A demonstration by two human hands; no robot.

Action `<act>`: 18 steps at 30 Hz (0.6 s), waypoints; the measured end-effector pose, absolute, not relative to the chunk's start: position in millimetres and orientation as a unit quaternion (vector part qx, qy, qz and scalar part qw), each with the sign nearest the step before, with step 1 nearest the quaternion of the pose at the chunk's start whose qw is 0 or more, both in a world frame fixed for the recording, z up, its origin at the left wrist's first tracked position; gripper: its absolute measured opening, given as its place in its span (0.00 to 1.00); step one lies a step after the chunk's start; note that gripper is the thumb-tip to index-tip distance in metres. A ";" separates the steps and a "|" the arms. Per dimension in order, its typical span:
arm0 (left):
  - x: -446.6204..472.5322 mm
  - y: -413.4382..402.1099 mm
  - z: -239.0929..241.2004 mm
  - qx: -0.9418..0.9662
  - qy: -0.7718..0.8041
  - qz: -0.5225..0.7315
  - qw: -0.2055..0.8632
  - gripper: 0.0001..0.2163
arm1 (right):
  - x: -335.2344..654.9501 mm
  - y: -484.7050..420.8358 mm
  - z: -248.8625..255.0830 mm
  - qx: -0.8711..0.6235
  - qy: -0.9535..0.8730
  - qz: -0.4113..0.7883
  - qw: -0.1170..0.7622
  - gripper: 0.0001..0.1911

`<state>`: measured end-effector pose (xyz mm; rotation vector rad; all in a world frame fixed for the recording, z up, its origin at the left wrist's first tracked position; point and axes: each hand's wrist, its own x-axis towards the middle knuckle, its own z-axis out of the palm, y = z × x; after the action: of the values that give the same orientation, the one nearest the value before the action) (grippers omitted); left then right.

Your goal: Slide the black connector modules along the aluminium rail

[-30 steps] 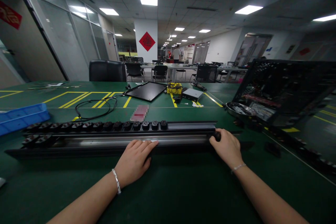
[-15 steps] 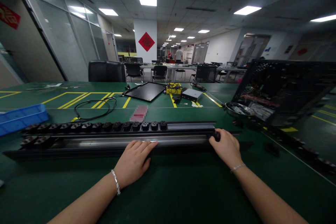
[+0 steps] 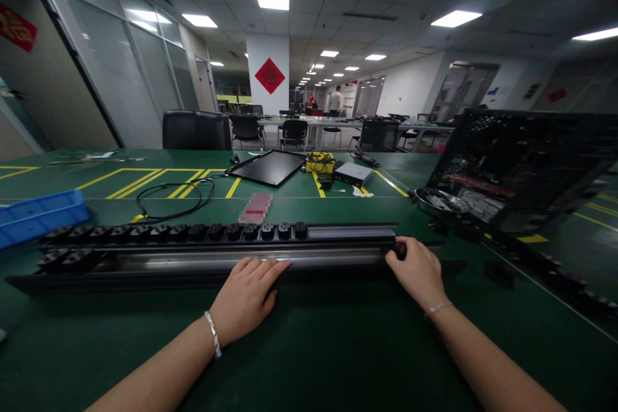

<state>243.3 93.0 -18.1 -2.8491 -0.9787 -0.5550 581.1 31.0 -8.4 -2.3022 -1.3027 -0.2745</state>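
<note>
Two long black metal channels lie across the table in front of me. The far channel (image 3: 350, 232) holds a row of black socket modules (image 3: 215, 232) from its left end to past the middle. In the near channel (image 3: 193, 262), two such modules (image 3: 77, 257) sit at the left end. My left hand (image 3: 246, 299) rests with stretched fingers over the near channel's front edge, its thumb apart. At the right end my right hand (image 3: 418, 267) pinches a small black socket module (image 3: 400, 249) at this channel; the fingers partly cover it.
A blue tray (image 3: 43, 215) stands at the left, with a looped black cable (image 3: 174, 199) beyond. Farther back lie a flat dark panel (image 3: 268, 168) and a grey box (image 3: 353, 174). At right are a metal bowl (image 3: 437, 201), an open computer case (image 3: 526, 167) and more modules (image 3: 555, 270).
Both hands stay almost exactly where they were, the right one still pinching the module. A distant person in the background has shifted slightly to the right.
</note>
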 end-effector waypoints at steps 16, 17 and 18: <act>243.3 93.5 -18.3 -0.929 -0.318 -0.183 0.043 0.25 | 583.9 31.4 -10.4 -0.838 -0.478 -0.099 0.244 0.18; 243.3 93.4 -18.3 -0.929 -0.318 -0.183 0.043 0.25 | 583.8 31.4 -10.3 -0.839 -0.476 -0.098 0.244 0.19; 243.2 93.3 -18.3 -0.929 -0.318 -0.183 0.043 0.25 | 583.7 31.3 -10.3 -0.840 -0.475 -0.097 0.244 0.19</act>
<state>243.2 93.3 -18.3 -2.8415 -0.9734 -0.5590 583.7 31.3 -10.3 -2.2933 -1.2973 -0.2651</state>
